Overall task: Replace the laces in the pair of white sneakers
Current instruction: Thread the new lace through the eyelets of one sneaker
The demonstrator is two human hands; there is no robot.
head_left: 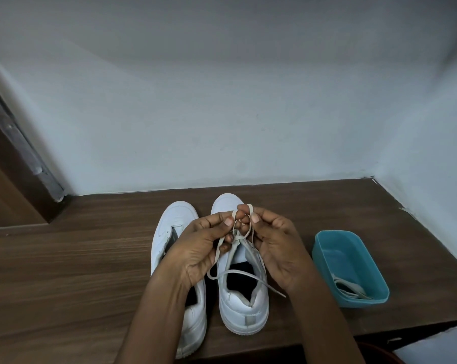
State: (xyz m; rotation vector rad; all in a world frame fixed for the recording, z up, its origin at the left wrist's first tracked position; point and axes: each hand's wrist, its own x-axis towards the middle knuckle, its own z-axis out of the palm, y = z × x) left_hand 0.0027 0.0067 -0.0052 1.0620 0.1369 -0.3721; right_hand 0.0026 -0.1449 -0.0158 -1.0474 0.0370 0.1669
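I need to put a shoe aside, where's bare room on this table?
Widest: bare tabletop left of the left sneaker; a narrower strip between the right sneaker and the teal tub. Crowded around both sneakers.

so you've got a dark wood table (64,271) pushed into a corner of pale bluish wall (222,101), a teal tub (353,248) sitting near the table's right edge, and a brown wood panel (4,185) off on the far left beside the wall
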